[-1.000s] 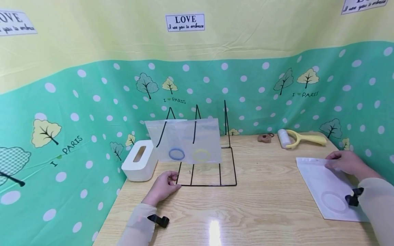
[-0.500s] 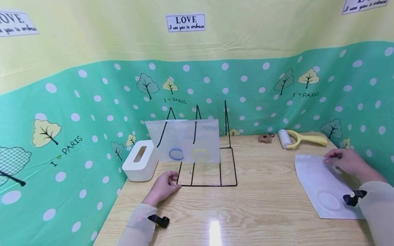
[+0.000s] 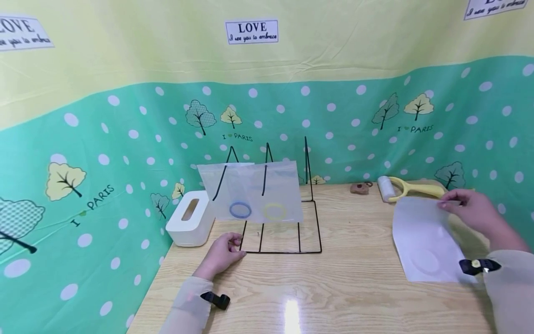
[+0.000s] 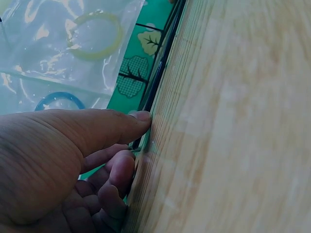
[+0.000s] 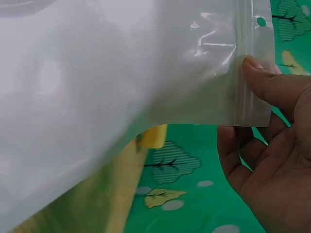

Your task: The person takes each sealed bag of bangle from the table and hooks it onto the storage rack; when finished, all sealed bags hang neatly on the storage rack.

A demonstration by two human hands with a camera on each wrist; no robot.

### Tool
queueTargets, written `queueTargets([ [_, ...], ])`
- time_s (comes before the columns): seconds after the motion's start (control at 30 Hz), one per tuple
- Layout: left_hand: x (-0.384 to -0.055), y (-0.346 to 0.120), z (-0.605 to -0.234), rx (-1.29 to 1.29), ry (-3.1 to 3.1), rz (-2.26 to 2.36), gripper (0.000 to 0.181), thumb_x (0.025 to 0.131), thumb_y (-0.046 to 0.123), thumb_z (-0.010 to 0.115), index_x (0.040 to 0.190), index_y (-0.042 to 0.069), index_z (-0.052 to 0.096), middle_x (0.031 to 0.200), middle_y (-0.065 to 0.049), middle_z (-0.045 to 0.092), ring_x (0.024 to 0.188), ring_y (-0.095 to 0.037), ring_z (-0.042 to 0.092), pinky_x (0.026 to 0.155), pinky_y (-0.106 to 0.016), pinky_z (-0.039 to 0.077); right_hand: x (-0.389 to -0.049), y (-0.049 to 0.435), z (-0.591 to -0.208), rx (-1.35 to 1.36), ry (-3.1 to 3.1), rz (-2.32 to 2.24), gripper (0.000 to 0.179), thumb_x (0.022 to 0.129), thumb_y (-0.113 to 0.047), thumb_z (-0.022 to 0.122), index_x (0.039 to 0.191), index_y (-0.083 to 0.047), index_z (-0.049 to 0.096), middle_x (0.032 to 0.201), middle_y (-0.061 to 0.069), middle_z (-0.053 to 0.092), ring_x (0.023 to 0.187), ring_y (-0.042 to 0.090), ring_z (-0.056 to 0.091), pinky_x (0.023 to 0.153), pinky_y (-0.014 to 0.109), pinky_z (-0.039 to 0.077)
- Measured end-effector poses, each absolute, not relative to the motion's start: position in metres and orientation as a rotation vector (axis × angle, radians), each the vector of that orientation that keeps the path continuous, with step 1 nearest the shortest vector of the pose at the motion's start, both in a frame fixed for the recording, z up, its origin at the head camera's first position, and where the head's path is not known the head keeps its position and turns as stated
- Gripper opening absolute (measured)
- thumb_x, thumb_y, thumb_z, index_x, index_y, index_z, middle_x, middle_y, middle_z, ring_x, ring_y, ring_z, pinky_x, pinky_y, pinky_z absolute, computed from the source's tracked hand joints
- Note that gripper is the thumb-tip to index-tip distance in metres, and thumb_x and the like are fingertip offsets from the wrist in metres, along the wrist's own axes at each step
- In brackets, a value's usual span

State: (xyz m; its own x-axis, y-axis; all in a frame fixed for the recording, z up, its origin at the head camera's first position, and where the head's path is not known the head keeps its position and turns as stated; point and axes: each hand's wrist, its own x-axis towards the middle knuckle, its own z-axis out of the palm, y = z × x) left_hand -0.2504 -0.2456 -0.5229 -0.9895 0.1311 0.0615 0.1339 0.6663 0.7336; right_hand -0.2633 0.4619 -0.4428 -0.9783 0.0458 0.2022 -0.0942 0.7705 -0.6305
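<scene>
A black wire rack (image 3: pixel 290 252) stands on the table, and my left hand (image 3: pixel 221 256) holds its front left corner between thumb and curled fingers. Two translucent zip bags hang in the rack's uprights, the left one (image 3: pixel 217 185) with a blue ring (image 3: pixel 240 209), the right one (image 3: pixel 283 185) with a yellow ring (image 3: pixel 275 211). At the right, my right hand (image 3: pixel 479 214) pinches the zip edge of a white zip bag (image 3: pixel 417 232). A faint round ring shape shows through its lower part. The thumb presses the zip strip (image 5: pixel 244 92) in the right wrist view.
A white tissue box (image 3: pixel 189 220) stands left of the rack. At the back right lie a lint roller (image 3: pixel 410 188) with a yellow handle and a small brown object (image 3: pixel 359 188). A patterned cloth (image 3: pixel 342 153) encloses the wooden table (image 3: pixel 333 287).
My right hand has lifted the white zip bag's zip edge and moved it up and slightly left, and the bag now bends. The left hand has stayed at the rack's corner.
</scene>
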Motion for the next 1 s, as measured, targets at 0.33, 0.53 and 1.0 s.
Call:
queueTargets([
  [0.33,-0.250,-0.246,-0.522,-0.237,-2.856,-1.267,0.049,0.086,0.009,0.088,0.129,0.000,0.067,0.102,-0.003,0.064,0.078,-0.013,0.059,0.070,-0.029,0.051,-0.253,0.429,-0.403,0.064,-2.638,0.967,0.025,0.103,-0.026,0.070,0.113,-0.004,0.070,0.088,-0.003,0.067,0.073,0.014,0.053,0.056,0.030,0.046],
  [0.53,-0.251,-0.247,-0.524,-0.238,-2.858,-1.276,0.049,0.086,0.010,0.088,0.129,0.000,0.067,0.102,-0.003,0.063,0.078,-0.013,0.059,0.069,-0.029,0.051,-0.245,0.411,-0.380,0.071,-2.616,0.963,0.027,0.102,-0.027,0.072,0.113,-0.003,0.072,0.089,-0.001,0.068,0.073,0.017,0.052,0.056,0.030,0.046],
  [1.0,-0.249,-0.246,-0.523,-0.235,-2.856,-1.272,0.050,0.085,0.009,0.088,0.129,0.000,0.067,0.102,-0.005,0.064,0.078,-0.014,0.059,0.069,-0.029,0.051,-0.230,0.375,-0.350,0.129,-2.497,0.992,0.019,0.100,-0.025,0.074,0.106,-0.007,0.075,0.087,-0.009,0.067,0.070,0.015,0.051,0.056,0.027,0.040],
])
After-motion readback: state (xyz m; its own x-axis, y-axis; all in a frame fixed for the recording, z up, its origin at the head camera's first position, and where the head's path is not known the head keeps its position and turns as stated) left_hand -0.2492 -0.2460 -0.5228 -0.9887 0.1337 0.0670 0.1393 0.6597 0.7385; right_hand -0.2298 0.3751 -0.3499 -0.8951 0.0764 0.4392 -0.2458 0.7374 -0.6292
